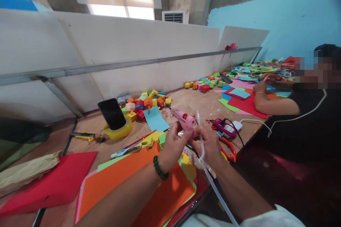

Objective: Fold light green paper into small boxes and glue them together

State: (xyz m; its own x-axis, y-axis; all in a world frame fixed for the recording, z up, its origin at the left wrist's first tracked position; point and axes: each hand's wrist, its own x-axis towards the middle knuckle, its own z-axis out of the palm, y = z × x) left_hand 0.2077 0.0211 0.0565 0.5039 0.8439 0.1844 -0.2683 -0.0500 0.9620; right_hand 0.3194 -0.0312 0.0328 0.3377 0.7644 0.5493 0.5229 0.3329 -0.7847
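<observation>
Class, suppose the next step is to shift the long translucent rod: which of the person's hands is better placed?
Probably the right hand: its fingers hold the translucent rod, which runs down beside the right forearm. The left hand is on the pink glue gun.

Bare tabletop lies beyond the hands (block piles, power strip flank it).
</observation>
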